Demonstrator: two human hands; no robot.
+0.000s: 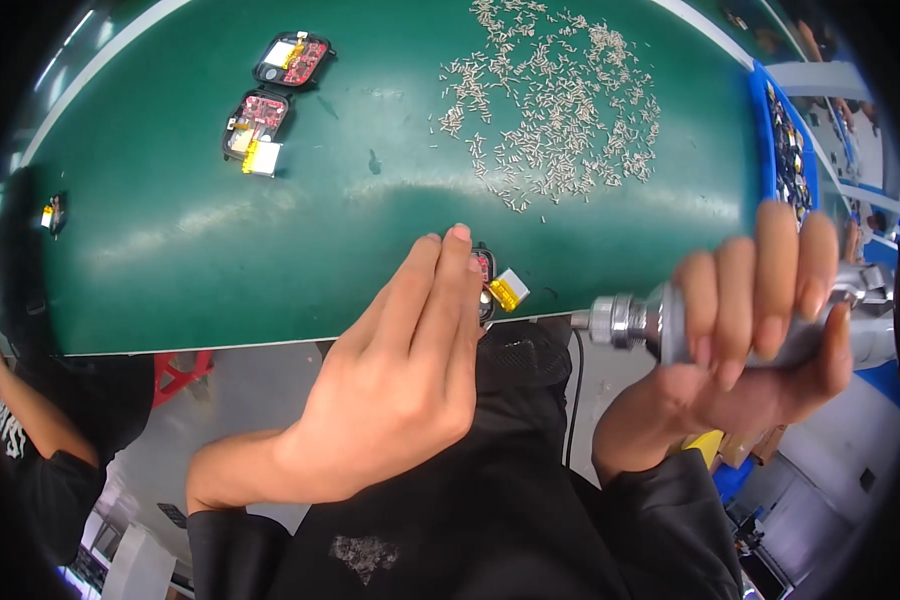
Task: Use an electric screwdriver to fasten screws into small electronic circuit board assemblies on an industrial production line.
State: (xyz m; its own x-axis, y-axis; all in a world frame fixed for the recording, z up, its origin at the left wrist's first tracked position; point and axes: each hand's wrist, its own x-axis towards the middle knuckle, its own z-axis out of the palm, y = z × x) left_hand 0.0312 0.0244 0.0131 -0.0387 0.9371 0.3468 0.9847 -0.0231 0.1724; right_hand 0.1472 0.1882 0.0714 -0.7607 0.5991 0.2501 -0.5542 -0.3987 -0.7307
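Observation:
My left hand (pixel 400 370) is at the table's near edge, with its fingers close together around the left side of a small black device case. A red circuit board (pixel 484 262) shows in that case beside my fingertips, and the rest is hidden under the hand. From the case's right side sticks out a silver battery pouch (pixel 511 287) with yellow tape. My right hand (pixel 755 310) is wrapped around a silver power screwdriver (pixel 625 322). Its tip points left toward the case and stays apart from it.
Many small metal screws (pixel 560 110) lie scattered over the green table (pixel 370 220). Two opened black cases (pixel 295 60) with red boards and batteries rest at the far left. A blue bin (pixel 770 140) of dark parts stands at right. Another person's arm (pixel 40 410) is at left.

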